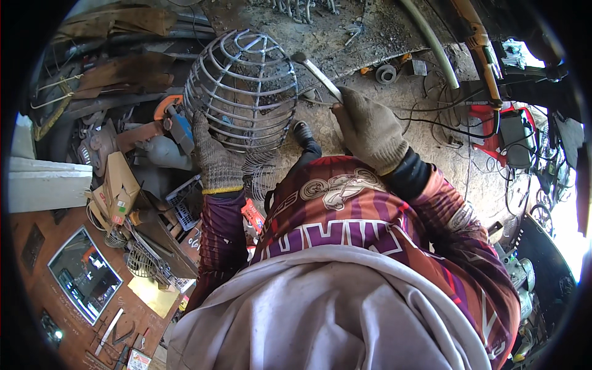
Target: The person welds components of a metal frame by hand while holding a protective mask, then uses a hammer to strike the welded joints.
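A rounded cage of welded metal rods (256, 97) stands in front of me, its bars silvery grey. My left hand (217, 161), in a grey knitted glove with a yellow cuff, is closed on the cage's left side; its fingertips are partly hidden. My right hand (373, 131), gloved alike, grips a slim tool (322, 79) with a flat pale metal shaft and a small dark head. That head is close to the cage's upper right side; whether they touch I cannot tell. The tool's exact kind is unclear.
An angle grinder (179, 128) with an orange guard lies left of the cage. Cables (431, 120) run across the floor to a red machine (489, 132) at right. A round metal part (386, 74) sits ahead. A brown board (61, 271) with a mirror (85, 274) is at lower left.
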{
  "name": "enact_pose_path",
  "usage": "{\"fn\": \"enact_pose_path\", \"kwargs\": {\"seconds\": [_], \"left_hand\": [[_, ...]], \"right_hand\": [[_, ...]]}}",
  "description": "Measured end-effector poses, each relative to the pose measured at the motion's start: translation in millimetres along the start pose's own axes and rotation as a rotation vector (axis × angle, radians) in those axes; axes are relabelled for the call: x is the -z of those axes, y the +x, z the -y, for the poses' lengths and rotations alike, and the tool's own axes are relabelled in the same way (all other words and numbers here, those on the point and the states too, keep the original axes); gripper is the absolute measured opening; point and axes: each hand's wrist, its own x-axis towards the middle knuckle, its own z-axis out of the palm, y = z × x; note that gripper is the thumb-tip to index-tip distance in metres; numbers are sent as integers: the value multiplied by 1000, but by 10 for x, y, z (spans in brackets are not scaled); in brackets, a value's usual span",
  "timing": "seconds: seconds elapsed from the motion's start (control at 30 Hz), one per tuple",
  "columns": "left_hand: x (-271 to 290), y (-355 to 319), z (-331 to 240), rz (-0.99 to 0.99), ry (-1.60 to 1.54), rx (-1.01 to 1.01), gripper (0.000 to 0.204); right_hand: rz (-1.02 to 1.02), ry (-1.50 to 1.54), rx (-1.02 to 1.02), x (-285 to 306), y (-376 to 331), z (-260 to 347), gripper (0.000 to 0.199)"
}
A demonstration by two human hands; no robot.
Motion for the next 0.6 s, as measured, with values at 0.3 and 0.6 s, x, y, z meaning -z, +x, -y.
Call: {"fn": "enact_pose_path", "kwargs": {"seconds": [0.3, 0.6], "left_hand": [[-129, -60, 3, -44, 49, -52, 57], [-41, 7, 4, -78, -8, -31, 56]], "right_hand": [[-72, 160, 68, 29, -2, -7, 31], [-68, 133, -7, 62, -38, 24, 29]]}}
